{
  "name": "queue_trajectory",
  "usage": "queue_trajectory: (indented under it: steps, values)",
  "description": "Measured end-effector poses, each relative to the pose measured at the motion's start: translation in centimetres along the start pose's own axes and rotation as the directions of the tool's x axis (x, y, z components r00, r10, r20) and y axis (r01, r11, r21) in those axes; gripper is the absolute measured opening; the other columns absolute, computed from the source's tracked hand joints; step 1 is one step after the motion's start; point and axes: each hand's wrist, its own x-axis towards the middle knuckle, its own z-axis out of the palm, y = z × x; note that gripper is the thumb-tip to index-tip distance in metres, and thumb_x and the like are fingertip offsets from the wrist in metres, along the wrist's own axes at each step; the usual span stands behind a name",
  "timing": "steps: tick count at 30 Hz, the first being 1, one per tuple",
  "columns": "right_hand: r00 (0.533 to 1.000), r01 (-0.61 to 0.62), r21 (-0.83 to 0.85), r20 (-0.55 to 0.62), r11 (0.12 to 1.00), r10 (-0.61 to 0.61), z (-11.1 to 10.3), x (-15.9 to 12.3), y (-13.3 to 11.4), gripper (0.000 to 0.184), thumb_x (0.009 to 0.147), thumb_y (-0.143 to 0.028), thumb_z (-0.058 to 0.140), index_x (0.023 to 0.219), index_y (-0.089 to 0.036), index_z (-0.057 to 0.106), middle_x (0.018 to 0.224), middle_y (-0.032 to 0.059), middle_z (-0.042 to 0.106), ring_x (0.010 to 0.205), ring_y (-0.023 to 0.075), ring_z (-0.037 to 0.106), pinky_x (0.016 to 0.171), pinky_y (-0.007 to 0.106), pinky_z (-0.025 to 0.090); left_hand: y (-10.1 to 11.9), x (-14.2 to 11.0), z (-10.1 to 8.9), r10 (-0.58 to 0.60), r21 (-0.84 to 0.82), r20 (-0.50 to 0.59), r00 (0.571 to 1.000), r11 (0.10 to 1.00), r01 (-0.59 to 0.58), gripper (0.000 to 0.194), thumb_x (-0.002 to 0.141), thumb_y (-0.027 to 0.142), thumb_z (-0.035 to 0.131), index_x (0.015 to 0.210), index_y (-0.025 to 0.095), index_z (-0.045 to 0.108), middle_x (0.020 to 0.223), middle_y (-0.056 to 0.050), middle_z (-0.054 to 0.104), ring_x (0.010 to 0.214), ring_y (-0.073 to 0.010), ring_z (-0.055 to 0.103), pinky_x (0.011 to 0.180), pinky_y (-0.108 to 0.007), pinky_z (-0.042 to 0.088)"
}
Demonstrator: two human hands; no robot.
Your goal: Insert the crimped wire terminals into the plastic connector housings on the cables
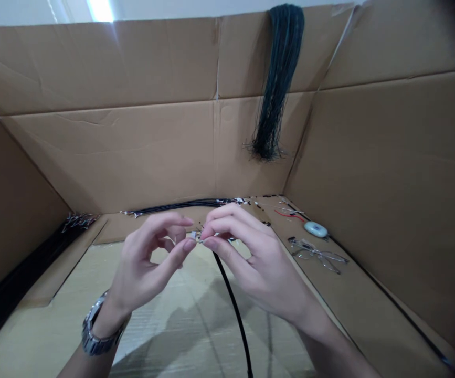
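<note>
1. My left hand point(144, 270) is loosely curled, thumb against a small white connector point(193, 235) between my hands, above the counter point(93, 273); I cannot tell whether it grips.
2. My right hand point(256, 257) pinches thin wires point(200, 241) just beside the connector.
3. A black cable point(233, 299) hangs below my right fingers.
4. Clear eyeglasses point(319, 255) lie to the right.

Your left hand point(143, 268) sits at eight o'clock, thumb point(177, 256) pointing toward two, index finger point(170, 218) raised off it. Your right hand point(261, 257), at five o'clock, pinches fingertips point(208, 228) to thumb.
</note>
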Motion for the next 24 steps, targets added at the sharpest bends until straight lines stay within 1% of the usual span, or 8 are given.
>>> queue_trajectory:
  steps: [2, 3, 5, 9, 15, 20, 24]
  values:
    - [1.0, 0.006, 0.008, 0.011, 1.0, -0.006, -0.04, -0.01, 0.04, 0.012, 0.101, -0.015, 0.057, 0.092, -0.019, 0.064, 0.095, 0.002, 0.062, 0.088, 0.0128, 0.061, 0.081, 0.027, 0.051, -0.05, 0.18, -0.36, 0.161, 0.104, 0.067, 0.985, 0.98, -0.167, 0.035, 0.087, 0.002, 0.068, 0.115, 0.024, 0.07, 0.089, -0.001, 0.07, 0.07, -0.0119, 0.064, 0.06, -0.022, 0.057]
    - [1.0, 0.01, 0.016, 0.018, 1.0, -0.011, -0.05, -0.01, 0.09, 0.012, 0.101, -0.015, 0.056, 0.093, -0.019, 0.064, 0.095, 0.0021, 0.062, 0.088, 0.0132, 0.061, 0.08, 0.027, 0.051, -0.04, 0.29, -0.5, 0.213, 0.137, 0.095, 0.972, 0.965, -0.225, 0.034, 0.086, 0.0, 0.068, 0.112, 0.023, 0.071, 0.089, -0.002, 0.071, 0.072, -0.0126, 0.064, 0.064, -0.024, 0.057]
    - [0.999, 0.007, 0.031, 0.032, 1.0, -0.008, -0.04, -0.02, 0.19, 0.011, 0.101, -0.016, 0.056, 0.094, -0.02, 0.064, 0.095, 0.0022, 0.062, 0.087, 0.0138, 0.061, 0.079, 0.028, 0.051, 0.01, 0.46, -0.62, 0.259, 0.162, 0.11, 0.959, 0.948, -0.275, 0.032, 0.085, -0.002, 0.067, 0.107, 0.021, 0.072, 0.086, -0.002, 0.071, 0.072, -0.0134, 0.065, 0.066, -0.026, 0.055]
    - [0.999, -0.005, 0.042, 0.04, 0.999, 0.003, -0.01, 0.05, 0.38, 0.011, 0.101, -0.016, 0.057, 0.092, -0.02, 0.063, 0.094, 0.0017, 0.063, 0.086, 0.0137, 0.061, 0.078, 0.028, 0.051, 0.0, 0.45, -0.41, 0.246, 0.174, 0.07, 0.967, 0.951, -0.255, 0.03, 0.086, 0.002, 0.069, 0.108, 0.023, 0.073, 0.083, -0.002, 0.072, 0.069, -0.0143, 0.064, 0.059, -0.027, 0.052]
    - [0.999, 0.048, 0.025, -0.001, 0.999, -0.048, 0.33, -0.01, 0.63, 0.006, 0.098, -0.014, 0.063, 0.094, -0.019, 0.063, 0.093, 0.0022, 0.064, 0.087, 0.0139, 0.062, 0.078, 0.028, 0.054, -0.16, 0.29, -0.26, 0.235, 0.179, -0.001, 0.972, 0.956, -0.231, 0.029, 0.085, 0.002, 0.07, 0.106, 0.023, 0.074, 0.081, -0.001, 0.072, 0.066, -0.0137, 0.063, 0.057, -0.027, 0.051]
    - [0.993, 0.117, -0.078, -0.016, 0.99, -0.118, 0.66, -0.39, 0.71, 0.007, 0.098, -0.012, 0.061, 0.099, -0.018, 0.064, 0.097, 0.0042, 0.064, 0.088, 0.015, 0.063, 0.08, 0.03, 0.054, -0.34, 0.23, -0.54, 0.229, 0.167, 0.007, 0.974, 0.96, -0.226, 0.027, 0.085, 0.004, 0.072, 0.105, 0.022, 0.075, 0.083, -0.002, 0.073, 0.067, -0.0141, 0.065, 0.058, -0.026, 0.054]
    - [0.993, 0.108, -0.093, -0.031, 0.99, -0.111, 0.49, -0.43, 0.5, 0.008, 0.099, -0.012, 0.06, 0.096, -0.017, 0.066, 0.095, 0.0038, 0.065, 0.087, 0.014, 0.063, 0.079, 0.029, 0.053, -0.3, 0.32, -0.69, 0.208, 0.174, 0.035, 0.978, 0.962, -0.21, 0.028, 0.086, 0.002, 0.071, 0.105, 0.022, 0.074, 0.085, -0.002, 0.072, 0.07, -0.0136, 0.066, 0.057, -0.024, 0.054]
